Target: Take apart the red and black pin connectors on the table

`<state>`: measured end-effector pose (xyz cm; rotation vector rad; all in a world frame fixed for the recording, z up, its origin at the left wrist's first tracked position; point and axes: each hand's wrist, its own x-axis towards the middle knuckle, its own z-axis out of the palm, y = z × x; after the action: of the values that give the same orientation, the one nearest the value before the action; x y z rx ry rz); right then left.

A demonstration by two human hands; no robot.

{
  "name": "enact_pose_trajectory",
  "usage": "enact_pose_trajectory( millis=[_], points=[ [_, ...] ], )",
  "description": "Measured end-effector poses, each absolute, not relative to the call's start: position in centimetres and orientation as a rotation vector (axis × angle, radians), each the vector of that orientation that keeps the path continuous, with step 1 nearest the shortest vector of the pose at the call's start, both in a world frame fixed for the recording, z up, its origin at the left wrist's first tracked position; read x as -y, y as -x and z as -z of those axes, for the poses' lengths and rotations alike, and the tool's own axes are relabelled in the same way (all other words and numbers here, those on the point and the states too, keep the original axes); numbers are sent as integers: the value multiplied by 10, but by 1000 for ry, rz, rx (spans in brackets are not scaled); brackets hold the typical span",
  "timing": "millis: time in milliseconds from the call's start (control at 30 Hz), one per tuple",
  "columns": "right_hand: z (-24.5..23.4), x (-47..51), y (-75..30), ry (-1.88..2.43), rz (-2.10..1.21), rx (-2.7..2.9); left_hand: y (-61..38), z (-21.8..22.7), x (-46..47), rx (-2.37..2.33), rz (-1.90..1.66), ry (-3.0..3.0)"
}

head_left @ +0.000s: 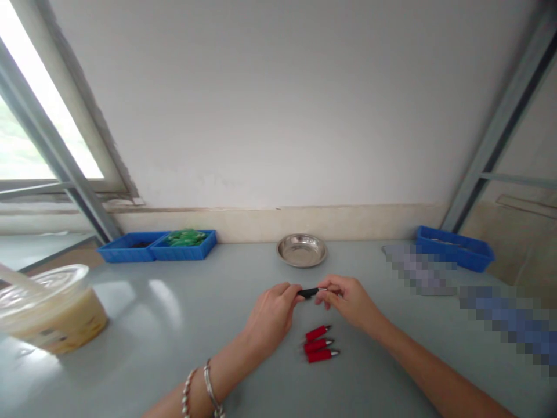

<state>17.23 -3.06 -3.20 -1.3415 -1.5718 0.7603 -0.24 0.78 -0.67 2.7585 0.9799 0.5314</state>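
A small black pen barrel [310,292] with a silvery tip is held level between my two hands, just above the table. My left hand [275,309] pinches its left end between thumb and fingers. At the right end, the fingers of my right hand [346,296] are closed around the silvery tip. Below the hands lie several short red pen parts [319,345] with silver tips pointing right, side by side on the grey table [243,377].
A round metal dish [301,251] stands behind my hands near the wall. At the back left are two blue trays [185,252], one with green pieces. Another blue tray [455,248] sits back right. A lidded plastic cup [52,316] with a straw stands at left.
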Motion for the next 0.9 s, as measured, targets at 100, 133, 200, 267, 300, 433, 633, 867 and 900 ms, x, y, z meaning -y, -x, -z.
enact_pose_trajectory(
  millis=[100, 133, 200, 267, 300, 433, 633, 867, 900],
  points=[
    [29, 36, -173, 1354, -645, 1655, 3, 4, -9, -886, -557, -2722],
    [28, 37, -173, 1364, -585, 1702, 3, 3, -9, -859, -546, -2707],
    [27, 40, -175, 1377, -470, 1787, 4, -1, -10, -825, -501, -2667],
    [27, 41, -176, 1370, -381, 1837, 4, -4, -12, -816, -447, -2615],
    [28, 42, -177, 1358, -347, 1850, 4, -6, -12, -817, -424, -2591],
    [29, 43, -177, 1315, -305, 1837, 5, -8, -14, -801, -364, -2540],
    [29, 43, -177, 1368, -394, 1761, 3, -7, -13, -831, -410, -2547],
    [26, 45, -176, 1377, -353, 1799, 3, -3, -8, -815, -595, -2681],
    [25, 45, -176, 1373, -352, 1801, 3, -2, -8, -804, -625, -2700]
  ],
)
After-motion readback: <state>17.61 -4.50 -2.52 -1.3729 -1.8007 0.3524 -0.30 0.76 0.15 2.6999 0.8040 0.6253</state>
